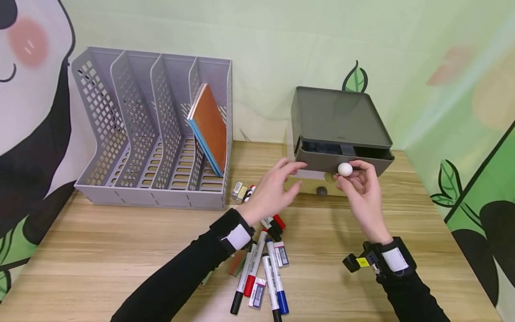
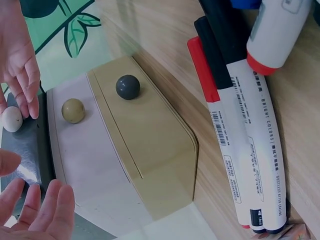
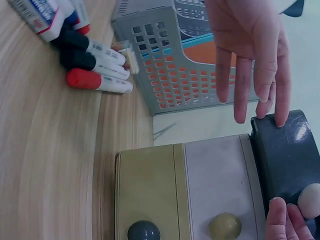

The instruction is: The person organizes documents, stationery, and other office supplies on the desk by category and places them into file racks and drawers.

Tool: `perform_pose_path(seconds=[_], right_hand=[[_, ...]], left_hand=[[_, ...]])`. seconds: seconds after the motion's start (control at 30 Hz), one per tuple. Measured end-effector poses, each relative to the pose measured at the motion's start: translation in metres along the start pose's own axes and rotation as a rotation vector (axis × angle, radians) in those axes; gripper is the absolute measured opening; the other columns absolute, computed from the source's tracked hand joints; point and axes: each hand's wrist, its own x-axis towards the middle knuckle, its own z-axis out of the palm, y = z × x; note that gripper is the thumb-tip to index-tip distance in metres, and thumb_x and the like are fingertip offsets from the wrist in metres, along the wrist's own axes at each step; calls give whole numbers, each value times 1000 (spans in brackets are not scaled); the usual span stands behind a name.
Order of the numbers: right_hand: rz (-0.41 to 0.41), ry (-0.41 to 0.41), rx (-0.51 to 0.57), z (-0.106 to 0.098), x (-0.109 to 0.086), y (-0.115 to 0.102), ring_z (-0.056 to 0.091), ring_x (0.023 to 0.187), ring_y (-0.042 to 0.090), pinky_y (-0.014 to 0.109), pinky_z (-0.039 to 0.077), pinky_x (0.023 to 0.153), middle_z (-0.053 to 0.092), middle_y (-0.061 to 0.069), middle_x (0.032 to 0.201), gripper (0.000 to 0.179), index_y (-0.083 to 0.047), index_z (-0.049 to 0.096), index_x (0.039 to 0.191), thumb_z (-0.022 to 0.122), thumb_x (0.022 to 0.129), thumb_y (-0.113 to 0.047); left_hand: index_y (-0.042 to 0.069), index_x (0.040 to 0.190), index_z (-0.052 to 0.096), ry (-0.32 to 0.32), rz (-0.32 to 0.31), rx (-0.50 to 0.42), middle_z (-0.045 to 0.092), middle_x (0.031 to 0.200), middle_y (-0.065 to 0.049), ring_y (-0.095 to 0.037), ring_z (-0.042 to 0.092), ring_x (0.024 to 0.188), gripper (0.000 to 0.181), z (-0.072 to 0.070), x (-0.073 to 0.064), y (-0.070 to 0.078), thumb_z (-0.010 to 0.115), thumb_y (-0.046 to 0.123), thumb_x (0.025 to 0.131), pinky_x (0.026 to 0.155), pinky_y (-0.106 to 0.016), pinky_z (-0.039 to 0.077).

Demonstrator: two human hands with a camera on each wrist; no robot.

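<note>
The glossy dark-grey top drawer [image 1: 322, 161], with a round white knob [image 1: 345, 169], juts partly from the tabletop drawer unit [image 1: 342, 116]. The right hand [image 1: 365, 199] pinches the knob; the left hand [image 1: 271, 192], fingers extended, is beside the drawer, contact unclear. The shadowed interior is mostly hidden.

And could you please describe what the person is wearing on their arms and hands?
The left hand and right hand are bare. Black sleeves run down to black wrist straps, each bearing a white patch. A small black device with a yellow label juts from the right strap.
</note>
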Motion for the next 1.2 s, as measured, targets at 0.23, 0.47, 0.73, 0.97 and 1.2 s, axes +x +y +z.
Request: perform_pose_path(seconds=[0.23, 0.47, 0.73, 0.97, 1.2], right_hand=[[55, -18, 128, 0, 7, 0, 64, 95, 17, 19, 54, 78, 50, 9, 106, 38, -5, 38, 124, 56, 91, -4], [71, -7, 201, 3, 14, 2, 65, 95, 16, 20, 54, 79, 49, 11, 106, 40, -4, 37, 126, 55, 90, 1], [87, 29, 190, 6, 21, 6, 63, 96, 15, 19, 54, 78, 51, 10, 107, 41, -7, 39, 125, 57, 89, 1], [88, 31, 176, 6, 23, 8, 62, 97, 16, 18, 53, 77, 50, 8, 107, 40, -8, 39, 125, 56, 90, 0], [94, 3, 180, 6, 22, 9, 62, 96, 15, 19, 54, 76, 50, 10, 109, 43, -9, 37, 127, 55, 90, 1]], left_hand=[[15, 133, 49, -10, -32, 21, 54, 122, -5, -16, 55, 109, 45, 0, 7, -2, 59, 14, 89, 87, -28, 50], [11, 136, 47, 6, -38, -5, 54, 125, -7, -18, 56, 112, 49, 2, 13, -5, 58, 10, 89, 92, -30, 50], [10, 137, 46, 25, -35, 0, 55, 126, -8, -18, 57, 113, 49, 2, 16, -8, 57, 10, 89, 91, -29, 51], [10, 137, 46, 29, -42, -27, 55, 126, -9, -22, 57, 114, 49, 3, 17, -9, 57, 8, 89, 91, -32, 51], [11, 138, 44, 27, -50, -18, 54, 126, -9, -20, 57, 112, 51, 4, 15, -10, 58, 10, 89, 89, -32, 52]])
